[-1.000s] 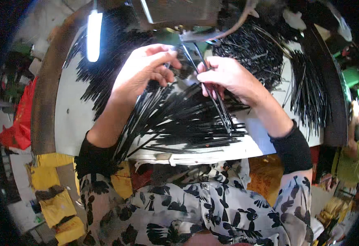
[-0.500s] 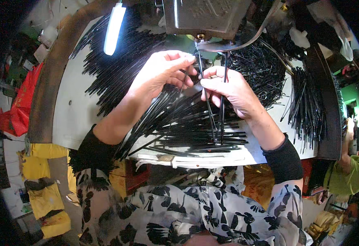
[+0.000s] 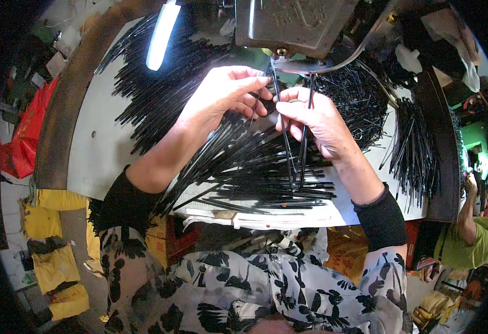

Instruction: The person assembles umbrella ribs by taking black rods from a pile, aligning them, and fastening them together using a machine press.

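Observation:
Under the head of a metal machine [image 3: 288,28], my left hand [image 3: 221,94] is closed in a pinch. A thin black strip [image 3: 253,116] hangs from its fingers. Close beside it, my right hand [image 3: 325,122] grips long narrow black strips [image 3: 287,147], which slant down from the machine toward me. Thumb and index finger press on one of them, and another passes between the fingers. The exact tips in my left fingers are too small to make out. Below both hands lies a fanned pile of similar black strips [image 3: 238,161] on the white table [image 3: 102,161].
A larger heap of black strips [image 3: 144,89] lies at the left under a bright lamp [image 3: 162,39]. A tangled black heap [image 3: 361,103] and another bundle [image 3: 414,147] are at the right. A red bag [image 3: 27,139] hangs at far left. A person in green [image 3: 469,242] is at far right.
The view has shifted slightly, so the machine and lamp appear a little further right. Both hands keep nearly the same place and grip at the machine.

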{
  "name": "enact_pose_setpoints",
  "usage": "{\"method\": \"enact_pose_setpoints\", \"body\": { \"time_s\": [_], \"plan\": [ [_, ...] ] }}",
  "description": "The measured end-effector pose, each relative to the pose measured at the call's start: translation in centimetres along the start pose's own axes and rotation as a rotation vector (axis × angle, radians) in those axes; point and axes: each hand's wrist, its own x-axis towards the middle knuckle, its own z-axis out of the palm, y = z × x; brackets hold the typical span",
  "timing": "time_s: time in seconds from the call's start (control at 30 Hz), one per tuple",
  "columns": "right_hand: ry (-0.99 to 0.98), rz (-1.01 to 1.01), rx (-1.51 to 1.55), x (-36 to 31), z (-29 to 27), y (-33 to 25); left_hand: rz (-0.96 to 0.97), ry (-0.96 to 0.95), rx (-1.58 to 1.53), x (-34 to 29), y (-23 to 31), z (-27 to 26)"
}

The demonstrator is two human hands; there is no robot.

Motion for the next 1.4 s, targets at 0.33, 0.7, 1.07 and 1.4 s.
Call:
{"method": "enact_pose_setpoints", "body": {
  "time_s": [0.33,0.7,1.07,1.4],
  "plan": [
    [-0.05,0.0,0.016,0.2,-0.1,-0.1,0.009,-0.054,-0.034,0.3,-0.7,-0.3],
    [-0.024,-0.003,0.003,0.3,0.3,0.0,0.008,-0.023,0.02,0.0,-0.4,-0.1],
    [-0.017,0.063,0.126,1.8,0.4,0.4,-0.011,-0.028,0.007,1.2,-0.3,-1.2],
    [0.033,0.059,0.195,2.0,0.9,0.4,0.022,0.006,0.075,1.4,-0.4,-1.3]
  ]
}}
